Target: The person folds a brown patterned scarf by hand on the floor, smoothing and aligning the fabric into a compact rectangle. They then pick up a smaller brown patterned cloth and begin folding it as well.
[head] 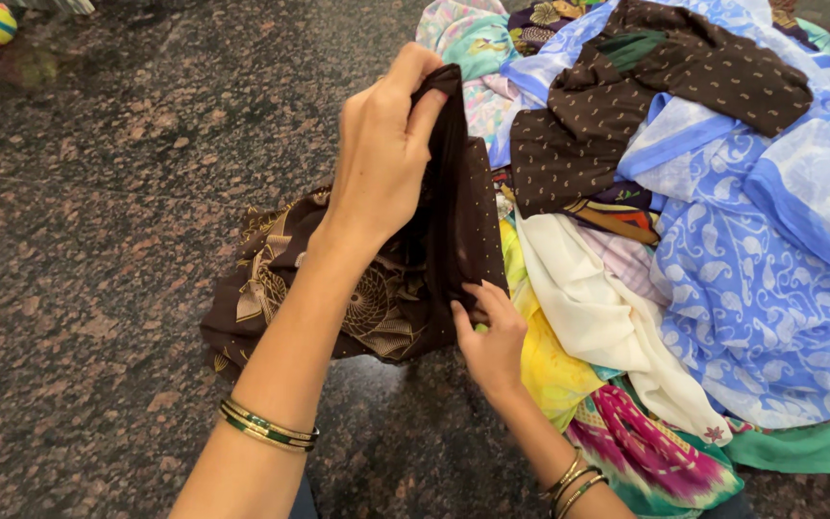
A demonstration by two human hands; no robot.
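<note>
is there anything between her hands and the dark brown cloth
Nothing visible: the left hand pinches the top edge of the dark brown cloth and the right hand grips its lower edge directly.

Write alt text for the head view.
Two hands hold up a dark brown dotted cloth: the left hand pinches its top edge, the right hand its lower edge. A heap of colourful fabrics lies beside it on a speckled stone floor.
</note>
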